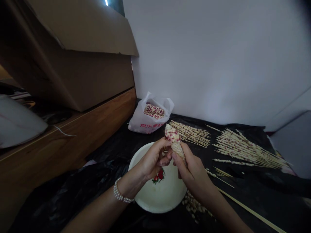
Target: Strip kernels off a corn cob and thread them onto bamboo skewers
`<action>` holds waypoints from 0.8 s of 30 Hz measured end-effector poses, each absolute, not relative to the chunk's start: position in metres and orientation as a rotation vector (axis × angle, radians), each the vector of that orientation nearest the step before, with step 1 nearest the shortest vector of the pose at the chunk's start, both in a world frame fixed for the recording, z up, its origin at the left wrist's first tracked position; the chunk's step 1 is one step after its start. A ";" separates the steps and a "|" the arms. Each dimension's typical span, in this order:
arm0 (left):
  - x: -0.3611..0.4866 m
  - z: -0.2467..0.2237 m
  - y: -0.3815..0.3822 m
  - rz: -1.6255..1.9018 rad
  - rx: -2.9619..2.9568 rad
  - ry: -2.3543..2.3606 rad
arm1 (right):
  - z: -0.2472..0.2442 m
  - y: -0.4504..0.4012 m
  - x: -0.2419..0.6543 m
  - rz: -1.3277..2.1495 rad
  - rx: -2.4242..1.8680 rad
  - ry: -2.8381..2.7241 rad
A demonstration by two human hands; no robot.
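A corn cob [172, 134], speckled white and dark red, is held upright and slightly tilted over a white basin [160, 202]. Kernels cover its upper end, while the lower part is stripped to the bare cob. My right hand [190, 165] is wrapped round that lower part, thumb along the front. My left hand [154, 157], with a beaded bracelet at the wrist, has its fingers curled and its thumb pressed against the cob's left side; whether loose kernels are in its palm is hidden. A red flower pattern [159, 175] shows on the basin's floor.
A white plastic bag [139, 116] with more cobs stands behind the basin. Kernel-threaded skewers lie in a bundle [190, 132] and a larger pile [236, 147] on black sheeting [104, 147]. Loose kernels [193, 207] lie beside the basin. A cardboard box [97, 74] stands left.
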State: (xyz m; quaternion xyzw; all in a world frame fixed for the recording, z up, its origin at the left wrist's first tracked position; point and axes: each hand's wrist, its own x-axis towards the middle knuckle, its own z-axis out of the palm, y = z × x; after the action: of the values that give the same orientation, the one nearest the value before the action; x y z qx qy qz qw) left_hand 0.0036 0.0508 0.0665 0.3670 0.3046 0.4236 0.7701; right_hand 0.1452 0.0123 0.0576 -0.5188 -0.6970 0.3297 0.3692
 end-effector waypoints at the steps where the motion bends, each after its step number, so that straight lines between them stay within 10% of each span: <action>1: 0.004 0.066 0.051 0.927 0.798 0.677 | 0.057 0.013 0.145 0.833 -1.340 -1.800; 24: 0.006 0.058 0.056 0.949 0.809 0.693 | 0.052 0.018 0.149 0.799 -1.398 -1.838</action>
State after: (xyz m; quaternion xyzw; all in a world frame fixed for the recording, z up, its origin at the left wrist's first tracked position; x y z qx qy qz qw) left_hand 0.0056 0.0557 0.0579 0.3710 0.3180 0.4351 0.7563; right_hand 0.1485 0.0185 0.0520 -0.5376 -0.7069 0.3073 0.3420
